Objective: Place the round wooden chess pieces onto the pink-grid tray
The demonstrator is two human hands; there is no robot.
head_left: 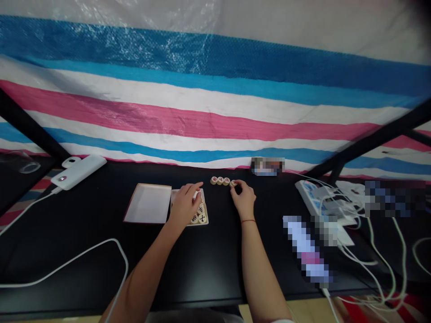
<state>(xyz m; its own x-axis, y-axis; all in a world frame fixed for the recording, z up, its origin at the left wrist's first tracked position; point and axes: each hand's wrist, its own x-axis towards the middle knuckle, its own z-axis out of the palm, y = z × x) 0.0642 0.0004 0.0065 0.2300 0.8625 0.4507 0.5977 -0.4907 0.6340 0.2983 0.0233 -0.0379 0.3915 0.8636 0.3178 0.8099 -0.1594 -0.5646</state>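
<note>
Xiangqi pieces with black characters [202, 218] fill the visible part of a shallow white box [206, 211] on the black table. My left hand [186, 202] is over this box, hiding much of it, with its index finger stretched out and the thumb apart. Farther right, several round pieces with red characters [220, 180] stand side by side in a short row. At the right end of that row my right hand [244, 197] pinches one xiangqi piece [232, 183] between thumb and fingers. Left of the box lies its open lid [149, 204], white inside.
A white power bank [79, 172] with a cable lies at the back left. On the right are a power strip [308, 197] with tangled cables and a blurred-out phone-like object [307, 251]. Behind the table hangs a striped plastic sheet [215, 121].
</note>
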